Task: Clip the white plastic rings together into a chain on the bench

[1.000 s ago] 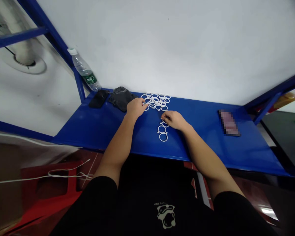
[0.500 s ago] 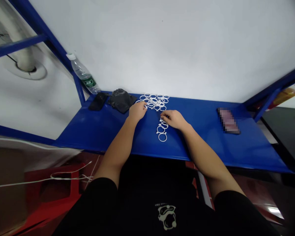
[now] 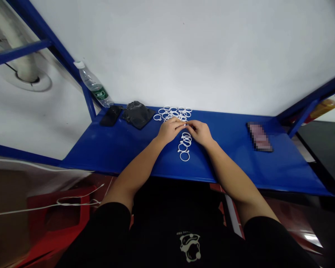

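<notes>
My left hand [image 3: 169, 131] and my right hand [image 3: 201, 132] meet over the shelf with fingertips pinched together. Between them is a small white curtain ring [image 3: 185, 124], mostly hidden by the fingers. Just beyond my hands lies a pile of white curtain rings [image 3: 173, 111], each a thin loop with little knobs; my left hand covers part of it. On the near side, a short overlapping row of the same rings [image 3: 184, 156] runs toward the front edge.
The blue shelf [image 3: 229, 156] bears a dark drawstring pouch [image 3: 138, 114], a black phone [image 3: 111, 116] and a clear bottle [image 3: 96, 87] at left. A blurred-out phone [image 3: 260, 137] lies at right. A white wall [image 3: 184, 56] stands behind; a red stool [image 3: 61, 223] is below left.
My left hand has come right and nearer from the pile to meet my right hand. My right hand has shifted slightly up, uncovering the top of the near row.
</notes>
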Motion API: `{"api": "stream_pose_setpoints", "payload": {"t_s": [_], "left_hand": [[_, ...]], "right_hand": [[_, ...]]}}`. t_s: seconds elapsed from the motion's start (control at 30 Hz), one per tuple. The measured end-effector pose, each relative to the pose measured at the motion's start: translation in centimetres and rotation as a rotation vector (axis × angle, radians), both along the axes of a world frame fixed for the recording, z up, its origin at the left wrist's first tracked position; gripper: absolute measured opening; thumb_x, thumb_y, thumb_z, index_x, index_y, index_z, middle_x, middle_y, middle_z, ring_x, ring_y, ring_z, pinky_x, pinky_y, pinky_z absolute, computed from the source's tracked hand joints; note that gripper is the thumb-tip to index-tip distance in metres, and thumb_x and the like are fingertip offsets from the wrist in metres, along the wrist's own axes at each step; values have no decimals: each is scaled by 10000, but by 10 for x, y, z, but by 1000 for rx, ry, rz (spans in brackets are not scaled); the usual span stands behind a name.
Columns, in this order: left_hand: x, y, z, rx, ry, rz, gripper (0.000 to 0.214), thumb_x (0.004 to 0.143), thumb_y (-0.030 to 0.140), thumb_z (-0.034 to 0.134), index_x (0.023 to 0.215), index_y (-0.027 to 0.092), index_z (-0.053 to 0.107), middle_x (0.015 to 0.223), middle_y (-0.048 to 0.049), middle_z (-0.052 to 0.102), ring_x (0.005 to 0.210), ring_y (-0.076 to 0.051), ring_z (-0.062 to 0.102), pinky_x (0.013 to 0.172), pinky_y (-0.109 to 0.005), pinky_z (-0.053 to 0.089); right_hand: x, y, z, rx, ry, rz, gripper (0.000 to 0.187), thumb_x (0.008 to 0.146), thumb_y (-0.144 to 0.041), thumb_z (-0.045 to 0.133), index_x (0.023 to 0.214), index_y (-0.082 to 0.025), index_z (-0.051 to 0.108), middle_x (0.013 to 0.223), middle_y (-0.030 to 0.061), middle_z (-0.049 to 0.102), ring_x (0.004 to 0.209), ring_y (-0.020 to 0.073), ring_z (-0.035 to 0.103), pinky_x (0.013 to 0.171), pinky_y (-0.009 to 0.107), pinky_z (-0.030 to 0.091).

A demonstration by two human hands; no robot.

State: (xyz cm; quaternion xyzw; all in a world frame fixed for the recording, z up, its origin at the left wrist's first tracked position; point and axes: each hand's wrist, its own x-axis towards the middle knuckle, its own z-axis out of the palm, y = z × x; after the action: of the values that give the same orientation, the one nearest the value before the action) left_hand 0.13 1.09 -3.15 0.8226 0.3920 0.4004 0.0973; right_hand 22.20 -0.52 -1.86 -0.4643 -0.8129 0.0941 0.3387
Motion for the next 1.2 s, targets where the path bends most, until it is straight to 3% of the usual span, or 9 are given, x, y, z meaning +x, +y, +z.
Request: {"api": "stream_pose_setpoints", "payload": {"t_s": [0.17,0.6,0.83,1.03,1.2], "left_hand": [[-1,1,0,42,-41,-40,176,1085,303,745,1197,252,871,1262,-84,811,1153,-218,783,1029,-375,641],[2,1,2,-26,-32,-92,154,1098,230,681,1068,224,832,1135,-60,841,1053,-213,795,957,-374,634],[-1,3,5,-46,71,-100,194,1125,254,620,1108,212,808,1204,-87,821,1188,-252,748,1127,-465,570],[4,-1,1,-231,11,-155,246,1133,228,593,1266,208,800,1195,-77,837,1087,-209,789,1021,-371,621],[4,3,-1,-201,-76,-35,212,1108,213,637,1221,204,817,1197,-83,844,1063,-211,787,1001,-374,626]], "right_hand": [[2,0,-5,62,39,33,284,1109,-407,607,1155,-238,830,1049,102,854,927,256,769,867,371,598],[0,-1,-8,46,68,68,210,1046,-315,594,1000,-222,777,895,72,796,790,228,711,745,343,535],[11,13,-11,-57,-7,-44,268,1034,-284,589,1171,-216,808,1091,108,835,949,270,750,888,398,594],[17,27,-25,-157,-100,-40,481,999,-190,588,1461,-174,720,1381,166,782,1233,323,732,1080,485,599],[15,27,-28,-165,-211,-64,456,986,-107,572,1376,-211,785,1282,152,778,1156,316,737,1008,438,614]]}}
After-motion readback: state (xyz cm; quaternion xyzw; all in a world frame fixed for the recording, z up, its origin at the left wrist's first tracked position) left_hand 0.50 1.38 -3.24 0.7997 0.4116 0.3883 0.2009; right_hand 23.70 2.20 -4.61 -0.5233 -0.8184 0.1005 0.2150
